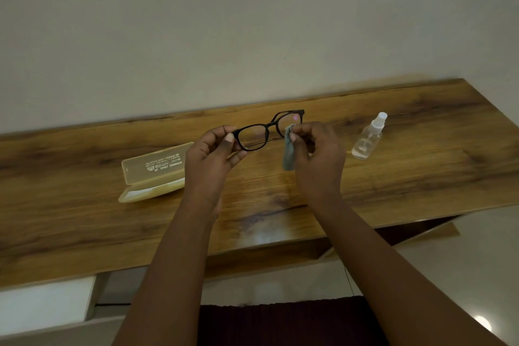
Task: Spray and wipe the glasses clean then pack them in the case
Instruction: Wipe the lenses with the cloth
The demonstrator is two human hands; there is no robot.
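Glasses: black glasses point(268, 130) are held up in the air above the wooden table point(421, 154), between the two hands.
Left hand: the left hand point(209, 153) pinches the left end of the frame with its thumb and fingers curled round it.
Right hand: the right hand point(316, 149) pinches a small grey cloth point(288, 153) against the right lens, so its fingers are closed on the cloth.
Cloth: it hangs down from the fingers and touches the lens at the top.
Case: a see-through yellow case point(153, 173) lies open on the table, to the left of the left hand. Its lid stands up at the back and has writing on it. Nothing can be seen inside it.
Spray bottle: a clear spray bottle point(368, 137) with a white top stands on the table, just to the right of the right hand. It is not touching the hand.
Wall: a plain pale wall point(252, 22) is behind the table.
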